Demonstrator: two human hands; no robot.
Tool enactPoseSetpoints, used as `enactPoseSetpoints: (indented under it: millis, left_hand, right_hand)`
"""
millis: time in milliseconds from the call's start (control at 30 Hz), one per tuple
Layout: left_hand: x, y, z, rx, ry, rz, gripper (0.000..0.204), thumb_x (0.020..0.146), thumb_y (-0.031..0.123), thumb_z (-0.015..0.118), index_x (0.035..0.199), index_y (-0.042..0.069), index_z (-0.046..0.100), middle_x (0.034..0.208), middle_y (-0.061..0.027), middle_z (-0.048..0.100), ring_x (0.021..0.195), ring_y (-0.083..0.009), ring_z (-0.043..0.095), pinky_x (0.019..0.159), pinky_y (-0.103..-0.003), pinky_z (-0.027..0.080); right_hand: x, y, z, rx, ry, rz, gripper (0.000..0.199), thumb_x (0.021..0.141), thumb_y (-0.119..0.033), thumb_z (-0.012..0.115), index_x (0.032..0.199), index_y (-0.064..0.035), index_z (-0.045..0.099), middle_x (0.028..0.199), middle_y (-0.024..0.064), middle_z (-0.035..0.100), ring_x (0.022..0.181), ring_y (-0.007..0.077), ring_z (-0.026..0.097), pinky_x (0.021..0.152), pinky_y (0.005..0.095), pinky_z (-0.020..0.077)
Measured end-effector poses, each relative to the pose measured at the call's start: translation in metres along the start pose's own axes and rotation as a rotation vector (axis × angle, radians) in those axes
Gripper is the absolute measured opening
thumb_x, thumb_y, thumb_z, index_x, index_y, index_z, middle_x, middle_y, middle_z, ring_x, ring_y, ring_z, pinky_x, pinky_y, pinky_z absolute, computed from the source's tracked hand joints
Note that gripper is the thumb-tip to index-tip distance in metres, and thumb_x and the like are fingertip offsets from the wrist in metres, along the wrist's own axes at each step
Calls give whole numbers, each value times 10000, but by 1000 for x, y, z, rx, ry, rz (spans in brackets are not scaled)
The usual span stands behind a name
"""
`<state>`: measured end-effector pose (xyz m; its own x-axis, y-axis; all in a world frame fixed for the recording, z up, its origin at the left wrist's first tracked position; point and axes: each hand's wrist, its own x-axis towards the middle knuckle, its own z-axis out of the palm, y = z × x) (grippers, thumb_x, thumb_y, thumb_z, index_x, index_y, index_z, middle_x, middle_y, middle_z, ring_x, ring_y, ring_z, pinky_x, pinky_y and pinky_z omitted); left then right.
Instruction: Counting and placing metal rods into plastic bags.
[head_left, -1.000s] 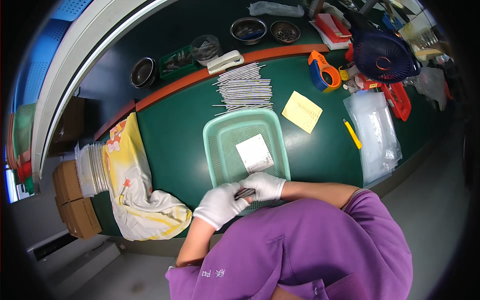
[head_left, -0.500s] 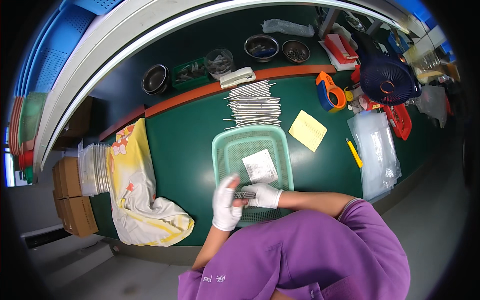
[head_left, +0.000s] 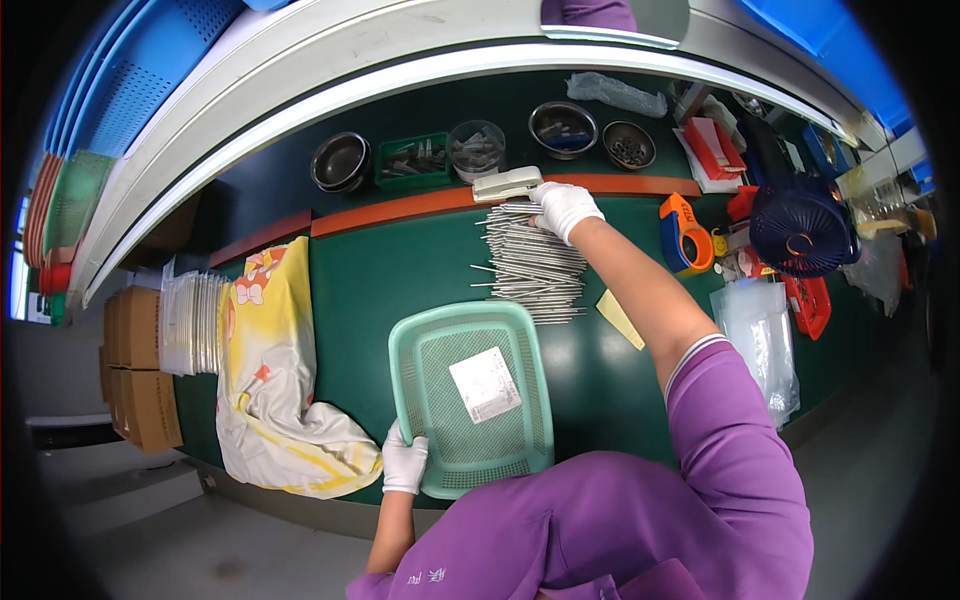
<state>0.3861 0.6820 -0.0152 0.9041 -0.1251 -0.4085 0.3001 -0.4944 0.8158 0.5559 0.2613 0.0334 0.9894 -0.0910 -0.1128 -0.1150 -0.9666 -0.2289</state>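
My left hand, in a white glove, is closed round the lower left rim of a green mesh basket. A printed white slip lies on the basket's floor. My right hand, also gloved, reaches across the table with its fingers curled down. Its fingertips are at the right end of a white stapler and the far end of a pile of thin metal rods; what they grip is hidden. The rods lie crosswise beyond the basket.
Bowls and a green tray stand behind an orange ledge. Left lies a yellow-and-white cloth. To the right are a yellow note partly under my forearm, a tape dispenser, a fan and plastic bags.
My hands have parted from the small dark bundle over the basket. The right reached far to the stapler and rods; the left took the basket's rim. The basket now sits nearer and tilted leftward.
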Motion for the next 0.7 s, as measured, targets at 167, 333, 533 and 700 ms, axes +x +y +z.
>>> enactPoseSetpoints:
  millis: [167,333,533,700]
  left_hand:
    - [-4,-6,-11,-54,97,-82,386,801,-55,545,1182,4,516,1033,-65,631,902,-132,595,832,-268,468]
    - [3,-16,-23,-48,132,-65,349,805,-42,555,1148,6,517,995,-50,632,853,-115,587,788,-255,472]
    - [18,-25,-49,-49,177,-49,275,786,-59,557,1052,11,558,934,-34,630,806,-108,575,747,-251,470]
    - [35,-20,-57,-57,260,-29,238,780,-60,561,1002,24,572,900,-21,625,792,-96,562,735,-243,462]
  right_hand:
    - [22,-5,22,-38,-57,-47,341,707,-323,728,960,-100,678,959,136,651,937,305,616,832,388,491]
    - [23,-1,26,-17,5,-210,331,709,-323,720,954,-104,679,918,125,649,929,298,612,814,391,493]
    - [5,-1,29,24,148,-201,251,755,-276,680,933,-98,673,928,119,637,920,292,597,811,410,474]
    - [-83,-7,23,293,380,-215,162,763,-148,624,907,-73,627,874,113,605,860,310,580,761,412,468]
